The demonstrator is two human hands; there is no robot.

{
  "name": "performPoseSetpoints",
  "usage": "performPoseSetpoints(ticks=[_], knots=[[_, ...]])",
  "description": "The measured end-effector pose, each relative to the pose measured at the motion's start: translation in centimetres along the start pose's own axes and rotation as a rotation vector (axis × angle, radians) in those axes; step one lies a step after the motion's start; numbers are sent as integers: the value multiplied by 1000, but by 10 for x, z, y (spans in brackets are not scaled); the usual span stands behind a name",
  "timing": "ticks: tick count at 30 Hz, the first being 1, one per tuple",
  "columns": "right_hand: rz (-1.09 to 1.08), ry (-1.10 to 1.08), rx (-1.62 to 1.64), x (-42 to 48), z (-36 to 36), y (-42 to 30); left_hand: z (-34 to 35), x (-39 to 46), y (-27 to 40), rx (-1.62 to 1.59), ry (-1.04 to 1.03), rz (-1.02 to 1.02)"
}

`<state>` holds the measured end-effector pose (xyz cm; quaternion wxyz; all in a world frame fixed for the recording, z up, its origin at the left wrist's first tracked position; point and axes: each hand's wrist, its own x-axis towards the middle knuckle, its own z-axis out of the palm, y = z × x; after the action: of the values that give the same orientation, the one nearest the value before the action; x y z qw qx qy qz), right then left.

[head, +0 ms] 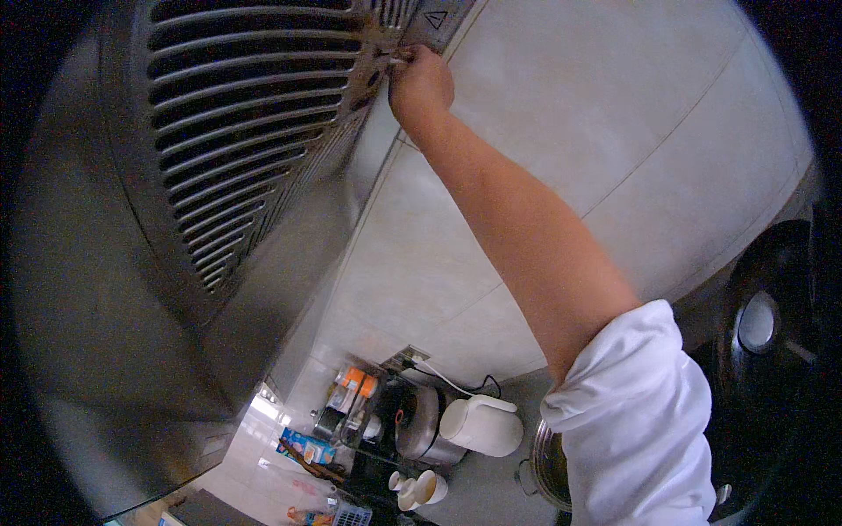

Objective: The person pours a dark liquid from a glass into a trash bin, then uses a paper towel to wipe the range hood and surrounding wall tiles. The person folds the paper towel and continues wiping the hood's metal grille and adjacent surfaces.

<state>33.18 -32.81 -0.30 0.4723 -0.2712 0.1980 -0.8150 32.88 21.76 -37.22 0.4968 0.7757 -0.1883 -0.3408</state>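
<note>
One bare arm in a rolled white sleeve rises from the lower right; I take it for my right. At its end my right hand (423, 85), fingers curled, grips a small metal part (395, 59) at the corner of a slotted metal grille (256, 85). The grille belongs to a range hood (72, 263) that fills the left side. What exactly the fingertips hold is partly hidden by the hand. Behind the arm is a pale tiled wall (592, 112). My left hand is out of view.
Below stand a white kettle (483, 427), a rice cooker (427, 427), white cups (431, 488) and a metal pot (546, 460) partly behind the sleeve. An orange-labelled container (358, 381) is near a wall socket (406, 358) with cords. A dark lid or pan (737, 296) lies at right.
</note>
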Motion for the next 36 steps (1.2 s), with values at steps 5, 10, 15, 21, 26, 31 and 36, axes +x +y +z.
performPoseSetpoints(ticks=[5, 10, 15, 21, 26, 31, 36], knots=[[89, -48, -93, -33, 22, 10, -4, 0, -5, -20, 6, -6], [60, -168, -159, -48, 25, 11, -6, 5, -5, -6, -19, 14], [-246, -598, -418, -47, 21, 43, -5, 3, -11, 3, -32, 15], [-1081, -942, -531, -19, -5, 103, -7, 21, 7, 135, -111, 136], [658, -1195, 312, -96, -86, 34, 2, 31, 72, 289, -108, 363], [824, -1368, 306, -124, -139, -2, 29, 45, 145, 324, -107, 620], [828, -1452, 245, -150, -183, -39, 51, 52, 196, 27, -190, 741]])
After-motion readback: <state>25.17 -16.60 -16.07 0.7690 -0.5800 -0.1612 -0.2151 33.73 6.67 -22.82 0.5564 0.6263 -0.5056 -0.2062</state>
